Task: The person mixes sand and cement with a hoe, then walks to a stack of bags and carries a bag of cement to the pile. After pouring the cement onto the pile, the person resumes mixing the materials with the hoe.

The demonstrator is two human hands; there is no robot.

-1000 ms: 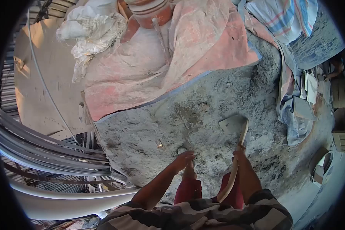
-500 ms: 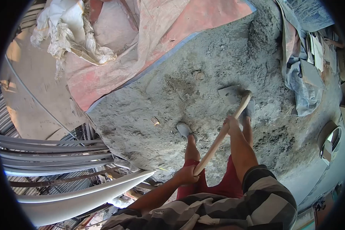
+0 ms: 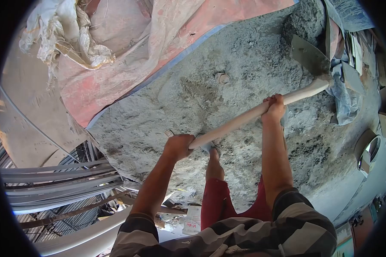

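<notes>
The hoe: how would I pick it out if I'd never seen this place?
Find the big pink tarp, then the grey ground beside it. Over that ground slants the hoe, gripped by the left hand and right hand. Its long, pale handle and broad, flat blade set it apart from the crumpled sheet nearby.

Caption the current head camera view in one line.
A long-handled hoe held over rough grey ground, left hand at its butt end, right hand nearer its blade.
</notes>
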